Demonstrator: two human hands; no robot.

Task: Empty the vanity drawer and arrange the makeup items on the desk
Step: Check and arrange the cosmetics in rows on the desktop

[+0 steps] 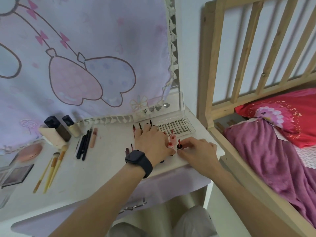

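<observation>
at the desk's [106,168] 3 o'clock end the right hand [198,149] pinches a dark tube [179,147] upright, the left hand [152,142] lies spread-fingered over neighbouring tubes [172,138], so a nudge could topple them.

Lilac cloth [85,48], pink bows and brown-outlined cartoon shapes, over a white table [109,151]. Black pencils [84,146], yellow-handled brushes [51,170], dark red lip tube [179,147]. Black watch [136,157]. Red pillow [290,117], pink flower print; magenta blanket [265,159].
</observation>
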